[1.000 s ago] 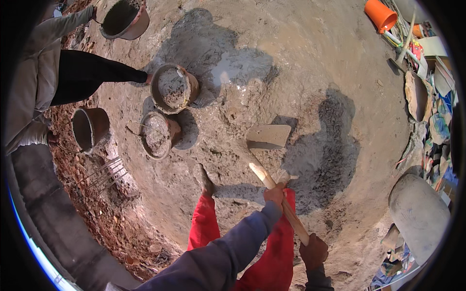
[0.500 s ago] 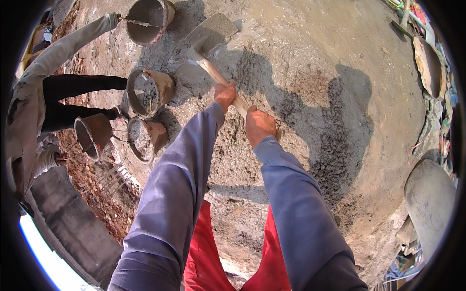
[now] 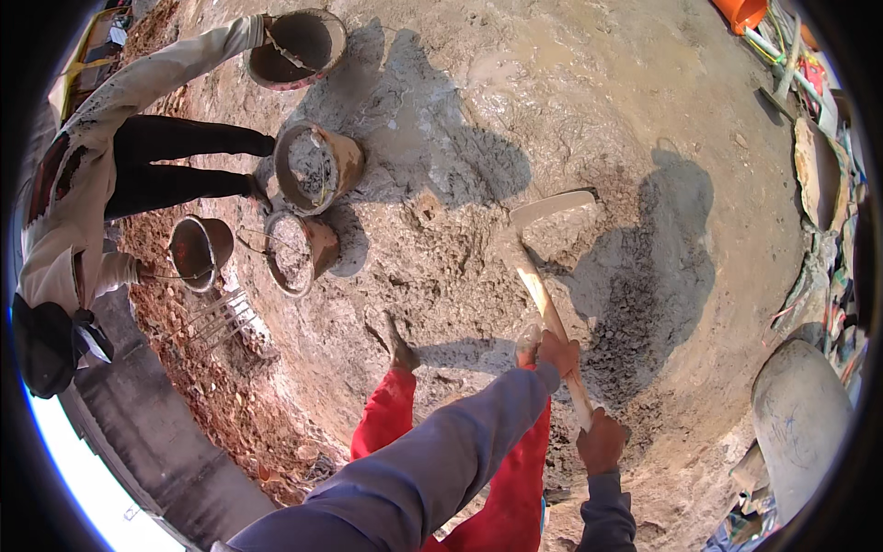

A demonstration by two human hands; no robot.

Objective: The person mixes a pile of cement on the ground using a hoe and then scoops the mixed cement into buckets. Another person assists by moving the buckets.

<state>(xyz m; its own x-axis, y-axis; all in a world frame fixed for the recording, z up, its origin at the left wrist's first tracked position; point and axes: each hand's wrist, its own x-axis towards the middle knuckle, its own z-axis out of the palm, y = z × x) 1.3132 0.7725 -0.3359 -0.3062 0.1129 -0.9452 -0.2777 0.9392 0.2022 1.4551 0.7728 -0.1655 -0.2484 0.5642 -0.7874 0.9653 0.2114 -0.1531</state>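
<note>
Both my hands grip a long-handled hoe (image 3: 536, 278), whose pale wooden handle slants from lower right up to its wide, mud-coated blade (image 3: 554, 210). My left hand (image 3: 559, 354) is closed round the lower half of the handle, that arm crossing in front of my legs. Near the handle's end my right hand (image 3: 602, 442) is wrapped round the wood. The blade is at the wet grey mix (image 3: 460, 248) spread over the ground; how deep its edge sits I cannot tell. My bare, muddy feet stand just left of the handle, below red trousers.
At the left a co-worker (image 3: 69, 198) holds a bucket (image 3: 299, 81) in one hand and another bucket (image 3: 221, 241) in the other. Two filled buckets (image 3: 349, 170) (image 3: 324, 247) stand between us. Reddish rubble (image 3: 198, 368) borders the left; a grey rounded sheet (image 3: 805, 414) and debris line the right.
The hoe has swung right and back toward me from beside the buckets, both hands moving right and down with it. The co-worker and the held buckets have shifted slightly in view.
</note>
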